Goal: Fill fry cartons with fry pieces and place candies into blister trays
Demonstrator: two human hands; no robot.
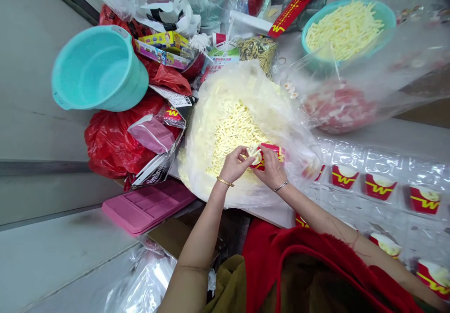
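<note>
Several pale sticks [254, 154] sit pinched in your left hand [235, 164], over the plastic bag's [199, 116] near right; your right hand [273, 169] grips the red carton [280, 151] there — squeezing harder could crumple it, while a loose pinch might spill sticks.

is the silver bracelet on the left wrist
No, the silver bracelet circles the right wrist, while a gold one circles the left wrist.

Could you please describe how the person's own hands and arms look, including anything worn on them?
The left hand and right hand are ungloved, with bare forearms. A thin gold-coloured bangle circles the left wrist; a silver-coloured bangle circles the right.
</note>
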